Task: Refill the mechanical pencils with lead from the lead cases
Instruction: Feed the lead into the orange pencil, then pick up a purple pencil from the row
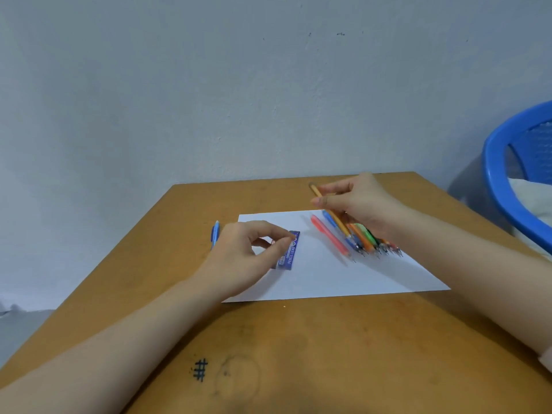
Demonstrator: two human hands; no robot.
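Observation:
A blue lead case (290,252) labelled "PENCIL LEAD" lies on a white sheet of paper (328,279). My left hand (248,252) pinches its far end between thumb and forefinger. My right hand (358,201) grips an orange mechanical pencil (328,209), lifted at a slant above a row of several coloured mechanical pencils (367,240). A pink pencil (330,236) lies at the left of that row. A blue pencil (215,234) lies on the bare table, partly hidden behind my left hand.
The wooden table (268,354) stands against a pale wall; its far edge runs just behind my right hand. A blue plastic chair (513,174) stands at the right. Ink marks stain the table's near part.

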